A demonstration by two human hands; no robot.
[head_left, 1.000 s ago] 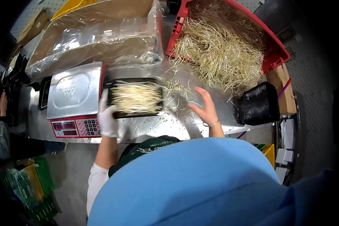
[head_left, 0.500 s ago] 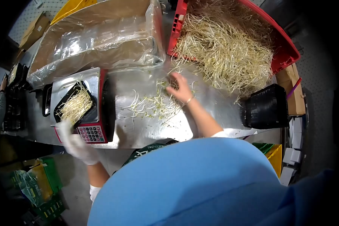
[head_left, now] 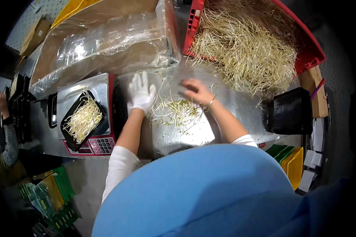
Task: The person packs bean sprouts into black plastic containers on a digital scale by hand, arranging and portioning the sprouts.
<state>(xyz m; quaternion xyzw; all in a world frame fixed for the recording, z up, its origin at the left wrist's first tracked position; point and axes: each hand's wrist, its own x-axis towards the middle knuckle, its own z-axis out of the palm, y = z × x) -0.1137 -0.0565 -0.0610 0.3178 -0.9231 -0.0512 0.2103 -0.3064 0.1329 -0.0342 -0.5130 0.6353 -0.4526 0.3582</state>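
My left hand point(head_left: 142, 93), in a white glove, is spread over the metal table point(head_left: 166, 142), just right of the scale point(head_left: 106, 89). My bare right hand point(head_left: 197, 91), slightly blurred, has its fingers apart and holds nothing. Loose sprouts point(head_left: 176, 114) lie scattered between and below both hands. A black tray point(head_left: 72, 139) filled with sprouts sits tilted on the scale's plate. Above and right of my right hand, a large heap of sprouts point(head_left: 245, 51) spills from a red crate point(head_left: 310, 59).
A plastic-lined box point(head_left: 106, 57) stands behind the scale. Stacked black trays point(head_left: 290, 112) are at the right. At the far left, another person's hand point(head_left: 3, 104) is beside more black trays point(head_left: 21, 106). Green and yellow crates point(head_left: 292, 166) stand below the table's right edge.
The filled tray went from my left hand onto the scale. My left hand let go and moved right, over the table. My right hand stays near the scattered sprouts.
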